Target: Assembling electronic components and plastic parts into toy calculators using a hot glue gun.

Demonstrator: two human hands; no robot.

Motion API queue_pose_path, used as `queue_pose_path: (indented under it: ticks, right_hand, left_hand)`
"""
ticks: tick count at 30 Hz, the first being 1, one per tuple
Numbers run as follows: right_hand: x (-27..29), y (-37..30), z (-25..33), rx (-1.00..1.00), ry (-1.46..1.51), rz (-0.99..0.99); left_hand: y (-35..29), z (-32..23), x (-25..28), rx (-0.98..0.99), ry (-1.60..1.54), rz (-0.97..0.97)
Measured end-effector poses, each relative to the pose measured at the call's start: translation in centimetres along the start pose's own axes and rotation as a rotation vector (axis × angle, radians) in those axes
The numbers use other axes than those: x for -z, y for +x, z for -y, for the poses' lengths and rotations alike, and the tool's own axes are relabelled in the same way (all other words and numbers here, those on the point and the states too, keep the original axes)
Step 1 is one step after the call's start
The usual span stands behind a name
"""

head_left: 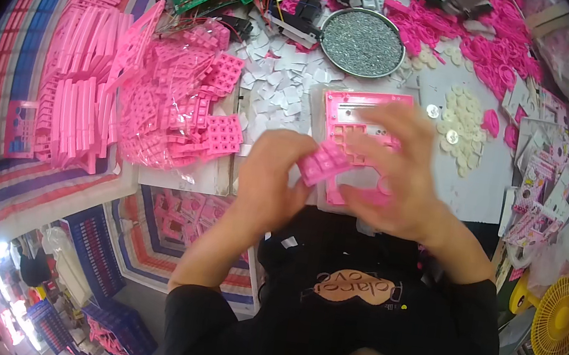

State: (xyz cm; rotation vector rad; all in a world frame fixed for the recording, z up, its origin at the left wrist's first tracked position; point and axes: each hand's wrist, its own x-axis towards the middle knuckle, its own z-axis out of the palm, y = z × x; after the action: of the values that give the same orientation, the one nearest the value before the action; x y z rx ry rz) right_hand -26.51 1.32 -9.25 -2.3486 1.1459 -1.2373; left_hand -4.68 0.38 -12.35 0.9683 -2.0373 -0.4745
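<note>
Left hand (272, 176) pinches a pink keypad piece (324, 163) at its left edge, just over the pink calculator shell (361, 116). Right hand (400, 175) blurred, fingers spread over the shell's lower half; grip can't tell. Pile of pink keypads (179, 103) left of shell, round metal tray (362, 42) beyond it.

The small pink square keypad piece (324, 163) looks like smooth matt plastic; the round grey tray (362, 42) is dull metal with a grainy fill.
</note>
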Motion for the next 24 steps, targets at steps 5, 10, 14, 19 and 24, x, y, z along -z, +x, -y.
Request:
queue_pose_path:
  ticks: [5,10,14,19,24]
  right_hand:
    - [-2.3,-2.9,-0.9,0.109,0.078,-0.009]
    - [-1.9,-3.6,-1.0,0.229,0.127,-0.104]
    - [-1.4,-4.4,-1.1,0.17,0.184,-0.145]
    - [-1.5,-5.4,-1.2,0.055,0.252,-0.144]
    - [4.7,-10.3,-0.4,-0.336,0.37,-0.012]
  left_hand:
    - [-1.1,-0.1,-1.1,-0.178,-0.117,-0.065]
    - [0.0,0.7,0.1,-0.048,0.267,0.002]
    - [2.9,6.3,4.4,0.046,0.542,0.193]
    - [5.2,12.4,6.0,-0.04,1.059,0.377]
    - [7.8,13.9,4.4,-0.171,1.004,0.349]
